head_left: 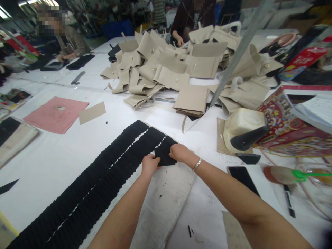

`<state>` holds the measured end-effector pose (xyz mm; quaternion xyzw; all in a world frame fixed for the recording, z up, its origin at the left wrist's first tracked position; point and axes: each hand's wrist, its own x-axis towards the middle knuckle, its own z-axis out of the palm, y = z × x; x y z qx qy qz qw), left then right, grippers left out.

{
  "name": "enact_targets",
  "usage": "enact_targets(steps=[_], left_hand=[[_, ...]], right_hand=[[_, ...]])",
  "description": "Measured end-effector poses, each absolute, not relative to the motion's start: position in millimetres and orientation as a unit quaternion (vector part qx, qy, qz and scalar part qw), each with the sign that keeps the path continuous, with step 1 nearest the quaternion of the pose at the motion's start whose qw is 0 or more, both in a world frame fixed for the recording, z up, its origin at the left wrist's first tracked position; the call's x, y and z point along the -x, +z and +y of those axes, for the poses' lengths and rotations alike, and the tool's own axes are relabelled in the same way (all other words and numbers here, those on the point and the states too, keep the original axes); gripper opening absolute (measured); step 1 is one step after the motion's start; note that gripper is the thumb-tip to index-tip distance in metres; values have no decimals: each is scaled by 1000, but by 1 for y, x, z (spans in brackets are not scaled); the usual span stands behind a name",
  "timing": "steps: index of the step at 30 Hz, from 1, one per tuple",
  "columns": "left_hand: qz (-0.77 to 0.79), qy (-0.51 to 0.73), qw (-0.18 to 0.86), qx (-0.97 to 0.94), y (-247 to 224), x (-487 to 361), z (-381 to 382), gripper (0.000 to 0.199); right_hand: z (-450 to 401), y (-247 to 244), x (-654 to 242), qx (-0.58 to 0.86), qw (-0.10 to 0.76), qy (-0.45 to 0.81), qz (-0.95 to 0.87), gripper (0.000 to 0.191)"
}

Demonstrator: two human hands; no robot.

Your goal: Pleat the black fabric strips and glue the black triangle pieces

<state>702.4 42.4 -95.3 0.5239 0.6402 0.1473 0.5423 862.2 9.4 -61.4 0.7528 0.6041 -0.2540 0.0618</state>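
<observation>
Between my two hands is a small black fabric piece (165, 152), lying at the near right end of the rows. My left hand (150, 163) pinches its left edge between thumb and fingers. Curled fingers of my right hand (179, 153) grip its right edge, and a metal bracelet circles that wrist. Long rows of overlapping black pieces (103, 169) run from the lower left up to my hands. Beneath them and toward me lies a worn whitish board (166, 197) with dark specks.
Beige bag parts (166, 65) are heaped at the back, with a slanted metal post (238, 52) before them. On the right are a glue container (245, 128), a red box (298, 121), a phone (243, 180) and a marker (289, 200). A pink cloth (55, 114) lies left. Two people work across the table.
</observation>
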Motion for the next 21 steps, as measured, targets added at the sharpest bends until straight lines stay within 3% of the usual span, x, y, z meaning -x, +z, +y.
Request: enact_targets(steps=[21], left_hand=[[631,157,532,-542,-102,-691,43,11]], right_hand=[[9,-59,-854,-761,60,-224,606,28]])
